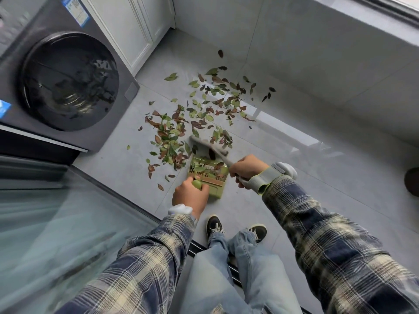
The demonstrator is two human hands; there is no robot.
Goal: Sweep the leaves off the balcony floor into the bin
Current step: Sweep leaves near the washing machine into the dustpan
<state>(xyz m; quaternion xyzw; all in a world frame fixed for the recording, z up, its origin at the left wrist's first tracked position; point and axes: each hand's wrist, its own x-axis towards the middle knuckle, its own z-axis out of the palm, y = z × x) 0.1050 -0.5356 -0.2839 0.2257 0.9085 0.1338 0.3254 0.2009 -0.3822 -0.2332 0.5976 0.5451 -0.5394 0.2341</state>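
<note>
A dark grey washing machine with a round black door stands at ten o'clock in the view. Below it, at eight o'clock, runs a glass panel. The grey tiled floor fills the middle. On it the leaves, green and reddish brown, lie scattered in a loose patch from ten to one o'clock of the dustpan, with the thickest clump just beside its front edge at ten o'clock. A few stray ones lie farther off toward the wall at one o'clock.

The left hand is clenched around the green dustpan's handle at its seven o'clock corner. The pan sits on the floor with some leaves already in it. At its twelve o'clock edge lies the grey brush, blurred, with its bristles among the leaves. The right hand, at three o'clock of the pan, is grasping the brush handle.

Two dark shoes stand at six o'clock of the pan. A dark round thing shows at the right edge.
</note>
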